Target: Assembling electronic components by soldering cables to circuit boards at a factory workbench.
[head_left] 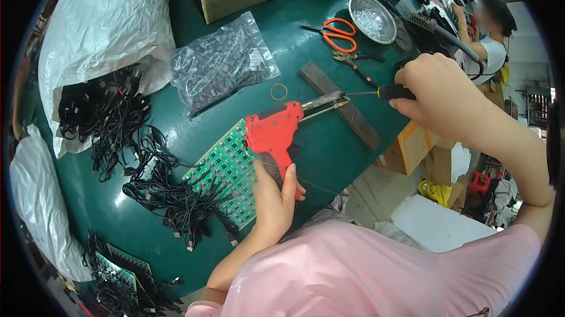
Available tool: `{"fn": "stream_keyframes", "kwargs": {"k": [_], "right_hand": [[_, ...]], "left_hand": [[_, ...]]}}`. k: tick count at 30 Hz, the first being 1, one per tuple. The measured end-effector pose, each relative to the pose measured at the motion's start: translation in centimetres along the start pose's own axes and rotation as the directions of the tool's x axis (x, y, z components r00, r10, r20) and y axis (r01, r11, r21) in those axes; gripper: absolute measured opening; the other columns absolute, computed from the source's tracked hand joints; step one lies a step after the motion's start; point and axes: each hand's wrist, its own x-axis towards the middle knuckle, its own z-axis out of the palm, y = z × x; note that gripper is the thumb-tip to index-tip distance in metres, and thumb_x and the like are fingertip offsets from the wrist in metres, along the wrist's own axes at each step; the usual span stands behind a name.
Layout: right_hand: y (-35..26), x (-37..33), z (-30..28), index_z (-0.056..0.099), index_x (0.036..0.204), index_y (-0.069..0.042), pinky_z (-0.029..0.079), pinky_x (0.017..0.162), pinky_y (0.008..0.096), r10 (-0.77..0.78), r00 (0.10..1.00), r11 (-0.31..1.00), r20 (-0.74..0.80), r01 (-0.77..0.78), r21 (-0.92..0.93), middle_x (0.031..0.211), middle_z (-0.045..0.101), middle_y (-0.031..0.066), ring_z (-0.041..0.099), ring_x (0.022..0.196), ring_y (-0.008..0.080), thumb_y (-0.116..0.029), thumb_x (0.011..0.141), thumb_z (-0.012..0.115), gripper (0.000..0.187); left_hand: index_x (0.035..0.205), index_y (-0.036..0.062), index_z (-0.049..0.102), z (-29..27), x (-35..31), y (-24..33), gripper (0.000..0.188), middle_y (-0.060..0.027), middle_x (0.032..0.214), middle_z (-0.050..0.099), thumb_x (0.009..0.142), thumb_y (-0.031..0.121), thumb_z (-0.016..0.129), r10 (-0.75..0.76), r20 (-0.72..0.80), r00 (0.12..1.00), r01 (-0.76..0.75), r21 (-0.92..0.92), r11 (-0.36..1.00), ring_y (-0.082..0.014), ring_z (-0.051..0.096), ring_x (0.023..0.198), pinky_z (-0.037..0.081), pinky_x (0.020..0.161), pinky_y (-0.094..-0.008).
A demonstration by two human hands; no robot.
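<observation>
My left hand [273, 202] is closed round the grip of a red soldering gun [275, 130], whose metal nozzle points right. In my right hand [435, 87] is a screwdriver [394, 92] with a black and yellow handle. Its thin shaft reaches left to the front end of the gun; whether the two touch, I cannot tell. Beneath the nozzle lies a dark flat bar [341, 107]. A green circuit board panel [235, 164] sits left of the gun, partly under black cables [170, 190] with metal plugs.
Orange-handled scissors [341, 34], pliers [353, 64] and a metal bowl [372, 18] of small clear bits lie beyond. A bag of black parts [223, 61] and a large white sack [109, 22] stand far left. Cardboard boxes [409, 149] are past the table edge. Another person [491, 34] works far right.
</observation>
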Motion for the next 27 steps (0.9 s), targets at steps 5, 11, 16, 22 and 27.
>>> {"fn": "stream_keyframes", "kwargs": {"k": [5, 11, 16, 22, 27], "right_hand": [[-0.6, -0.8, 0.0, 0.064, 0.077, 0.003, 0.053, 0.073, 0.0442, 0.133, 0.988, 0.979, -0.076, -0.119, 0.168, 0.08, 0.066, 0.0223, 0.065, 0.079, 0.0388, -0.018, 0.077, 0.071, 0.022], [0.5, -3.9, -3.3, 0.07, 0.095, 0.001, 0.05, 0.078, 0.0423, 0.378, 0.922, 0.89, 0.084, -0.387, 0.24, 0.083, 0.066, 0.0194, 0.064, 0.086, 0.0362, -0.025, 0.077, 0.073, 0.032], [2.6, -8.7, -1.9, 0.064, 0.093, 0.001, 0.046, 0.074, 0.0428, 0.373, 0.882, 0.918, -0.288, -0.305, 0.254, 0.078, 0.062, 0.0157, 0.062, 0.081, 0.0338, -0.021, 0.077, 0.074, 0.029], [3.5, -8.7, 1.3, 0.062, 0.089, -0.003, 0.047, 0.069, 0.0412, 0.202, 0.916, 0.97, -0.346, -0.137, 0.203, 0.079, 0.062, 0.0129, 0.062, 0.08, 0.0321, -0.013, 0.076, 0.072, 0.02], [3.6, -6.5, 2.7, 0.065, 0.084, -0.003, 0.049, 0.066, 0.0366, -0.142, 0.918, 0.99, -0.372, 0.121, -0.078, 0.078, 0.062, 0.0082, 0.063, 0.08, 0.0265, -0.007, 0.068, 0.071, 0.018]], "left_hand": [[0.109, -0.0039, 0.036, 0.0, 0.1, -0.3, 0.023, -0.0082, 0.073, 0.056, 0.101, 0.015, 0.048, 0.056, 0.025, 0.998, -0.057, 0.033, 0.998, -0.0153, 0.061, 0.056, 0.055, 0.051, -0.0295], [0.11, -0.0038, 0.043, 0.7, -0.6, -1.1, 0.022, -0.0102, 0.073, 0.062, 0.098, 0.011, 0.055, 0.305, -0.069, 0.95, -0.312, -0.183, 0.932, -0.017, 0.063, 0.063, 0.051, 0.058, -0.0313], [0.131, -0.0017, 0.05, 0.5, -1.1, 1.0, 0.061, -0.0123, 0.088, 0.062, 0.077, 0.009, 0.076, 0.821, 0.217, 0.527, -0.778, 0.511, 0.365, -0.0235, 0.061, 0.072, 0.047, 0.06, -0.0327], [0.126, 0.0057, 0.062, 1.8, -1.4, 0.6, 0.071, -0.0054, 0.083, 0.055, 0.065, 0.038, 0.077, 0.757, 0.434, 0.488, -0.768, 0.626, 0.136, -0.0176, 0.052, 0.065, 0.044, 0.058, -0.0313], [0.128, 0.0107, 0.061, 1.1, -1.0, -0.2, 0.062, -0.0036, 0.087, 0.055, 0.074, 0.04, 0.073, 0.688, 0.571, 0.448, -0.758, 0.651, -0.047, -0.0166, 0.05, 0.069, 0.042, 0.059, -0.0302]]}}
